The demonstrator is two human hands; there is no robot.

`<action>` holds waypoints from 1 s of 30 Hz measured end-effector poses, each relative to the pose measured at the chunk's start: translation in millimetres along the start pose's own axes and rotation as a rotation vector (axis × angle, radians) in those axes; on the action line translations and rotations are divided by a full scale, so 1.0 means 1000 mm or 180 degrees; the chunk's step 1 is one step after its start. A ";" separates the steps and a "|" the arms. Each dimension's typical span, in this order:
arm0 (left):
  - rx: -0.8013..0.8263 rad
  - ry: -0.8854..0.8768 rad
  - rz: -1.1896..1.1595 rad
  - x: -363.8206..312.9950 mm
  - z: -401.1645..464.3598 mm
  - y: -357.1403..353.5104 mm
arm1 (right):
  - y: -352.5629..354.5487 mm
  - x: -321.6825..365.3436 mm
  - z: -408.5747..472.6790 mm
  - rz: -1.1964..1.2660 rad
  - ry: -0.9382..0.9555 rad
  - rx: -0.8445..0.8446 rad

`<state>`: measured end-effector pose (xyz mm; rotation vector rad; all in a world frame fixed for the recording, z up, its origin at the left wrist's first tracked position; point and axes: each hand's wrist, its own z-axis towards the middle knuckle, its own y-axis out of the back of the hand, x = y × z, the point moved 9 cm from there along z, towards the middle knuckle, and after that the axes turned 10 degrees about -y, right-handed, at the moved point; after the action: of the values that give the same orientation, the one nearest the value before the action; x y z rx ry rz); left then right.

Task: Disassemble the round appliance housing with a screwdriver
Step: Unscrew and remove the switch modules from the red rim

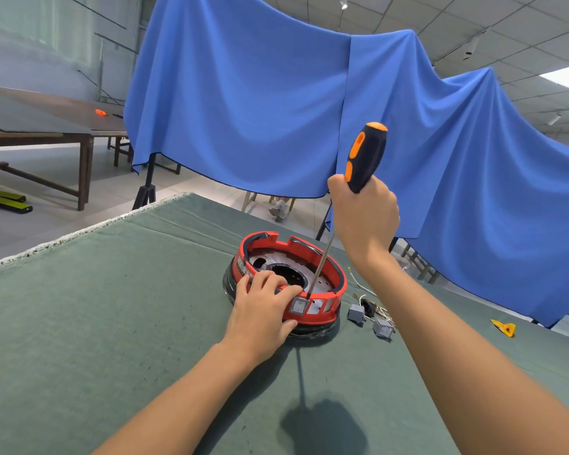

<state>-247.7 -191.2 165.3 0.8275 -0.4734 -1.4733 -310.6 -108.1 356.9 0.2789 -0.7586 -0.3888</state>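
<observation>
The round red housing point(316, 254) with a black base sits on the green cloth-covered table point(112, 323), its silver inside open to view. My left hand point(263, 307) grips the near rim, fingers curled over it and thumb on the outer wall beside a grey switch point(299, 306). My right hand point(363, 211) holds the black and orange screwdriver point(367, 156) by the lower handle, well above the housing. The long shaft point(321, 264) slants down, and its tip rests inside the near rim just behind the switch.
Two loose grey switches point(370, 320) with wires lie on the table right of the housing. A yellow scrap point(505, 327) lies farther right. A blue cloth point(276, 110) hangs behind the table. Brown tables point(46, 126) stand at the far left.
</observation>
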 end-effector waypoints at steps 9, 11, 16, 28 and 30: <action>-0.0030 0.0005 -0.0036 0.001 0.000 -0.002 | -0.023 -0.021 0.031 -0.0257 -0.0376 0.0110; -0.0065 0.0008 -0.0051 0.002 0.000 -0.002 | -0.027 -0.029 0.036 -0.0214 -0.0465 0.0131; -0.0084 -0.0014 -0.0059 0.004 0.001 -0.002 | -0.032 -0.043 0.043 -0.0082 -0.0615 0.0294; -0.0105 0.0037 -0.0128 0.000 -0.001 0.001 | 0.027 -0.050 0.012 0.0826 -0.0340 -0.0204; -0.0099 0.0061 -0.0126 0.000 -0.001 0.000 | 0.032 -0.043 0.004 0.0892 -0.0183 -0.0236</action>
<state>-246.7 -190.9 164.9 0.8297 -0.4209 -1.5043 -334.3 -60.6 345.7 0.0894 -0.8252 -0.1597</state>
